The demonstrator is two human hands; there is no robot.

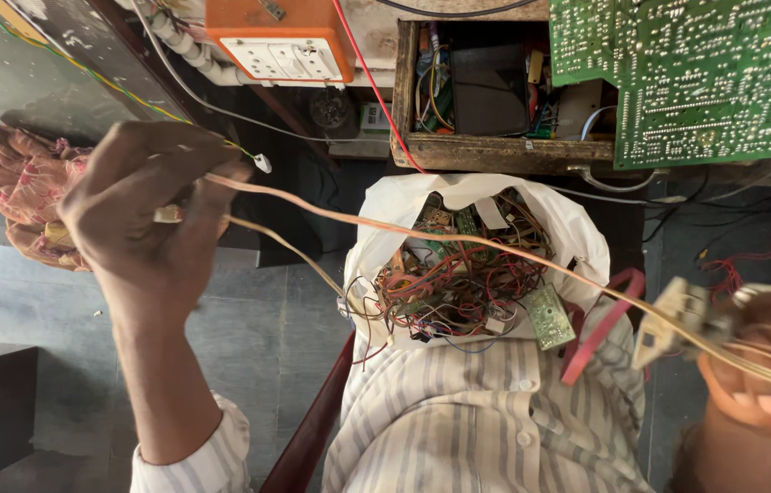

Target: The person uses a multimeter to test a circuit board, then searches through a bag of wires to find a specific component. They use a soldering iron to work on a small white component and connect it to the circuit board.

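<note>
Right hand [769, 374] grips pliers [677, 324] on wire [458, 239] | left hand [144, 205] pinches wire's far end

A white plastic bag [577, 228] of tangled wires and small circuit boards is carried on the striped-shirted lap [468, 411]. Grey tiled floor [249, 319] is seen below.
</note>
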